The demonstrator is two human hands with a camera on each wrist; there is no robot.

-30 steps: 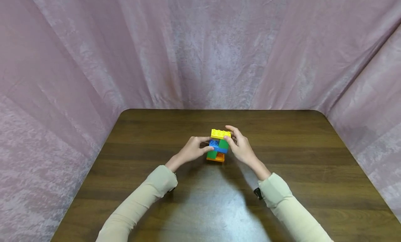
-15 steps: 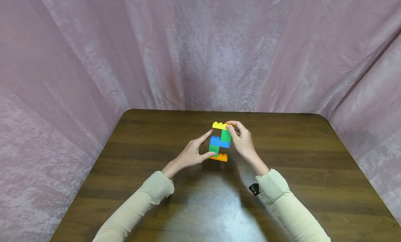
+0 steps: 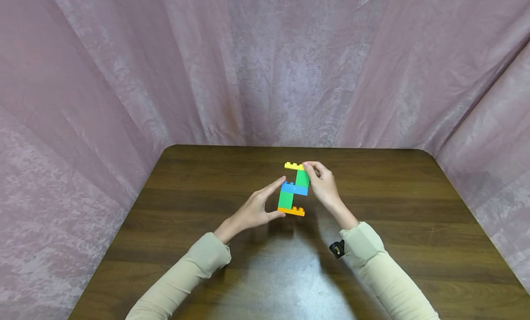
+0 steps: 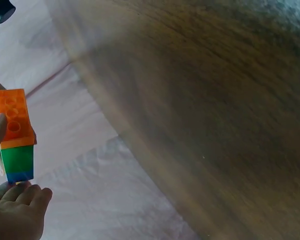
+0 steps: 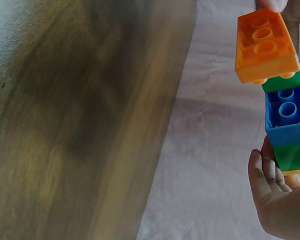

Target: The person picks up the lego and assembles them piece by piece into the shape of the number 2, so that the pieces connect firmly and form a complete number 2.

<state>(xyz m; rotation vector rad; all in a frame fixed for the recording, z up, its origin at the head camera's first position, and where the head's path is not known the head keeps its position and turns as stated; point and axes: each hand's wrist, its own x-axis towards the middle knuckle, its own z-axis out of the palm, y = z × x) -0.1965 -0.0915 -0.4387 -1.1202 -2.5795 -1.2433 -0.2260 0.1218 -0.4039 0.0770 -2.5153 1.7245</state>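
Note:
A zigzag stack of toy building bricks is held up between both hands in the head view. From top to bottom it has a yellow brick [image 3: 292, 166], a green brick [image 3: 302, 178], a blue brick [image 3: 295, 189], a second green brick [image 3: 285, 200] and an orange brick [image 3: 296, 212]. My left hand [image 3: 251, 209] spans its left side, fingertips at the blue brick and thumb at the orange one. My right hand [image 3: 326, 186] pinches the yellow brick's right end. Both wrist views show the hollow underside of the orange brick [image 5: 268, 68].
A brown wooden table [image 3: 389, 209] lies below, with rounded far corners. Pink curtains [image 3: 290, 81] hang behind it and along both sides. A black wrist device [image 3: 337, 249] sits at the right sleeve cuff.
The brick stack has turned to show its side and shifted slightly right. My left thumb has slid from the blue brick down to the orange one; my right hand stays at the yellow brick.

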